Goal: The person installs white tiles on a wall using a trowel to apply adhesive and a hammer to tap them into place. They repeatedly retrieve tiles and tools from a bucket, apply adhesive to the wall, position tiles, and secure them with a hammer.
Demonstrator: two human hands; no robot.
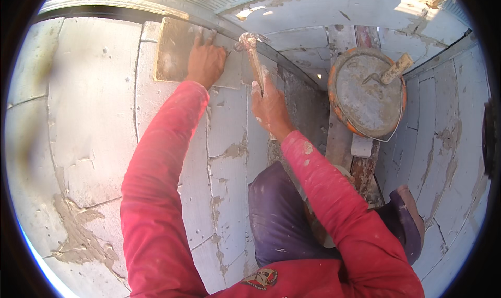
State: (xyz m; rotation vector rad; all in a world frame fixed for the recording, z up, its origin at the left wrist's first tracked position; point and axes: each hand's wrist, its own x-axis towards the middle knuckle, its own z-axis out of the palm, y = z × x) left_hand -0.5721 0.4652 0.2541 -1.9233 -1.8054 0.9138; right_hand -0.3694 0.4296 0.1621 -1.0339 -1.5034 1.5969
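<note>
Hands work high on a wall [94, 115] of pale blocks. Left hand [206, 63] lies flat, fingers spread, pressing a thin block piece [175, 50] against the top of the wall. Right hand [270, 107] is clenched around the wooden handle of a hammer [251, 50], its metal head just beside the piece. An orange pan [365, 94] with a trowel [391, 72] sits well apart to the right.
</note>
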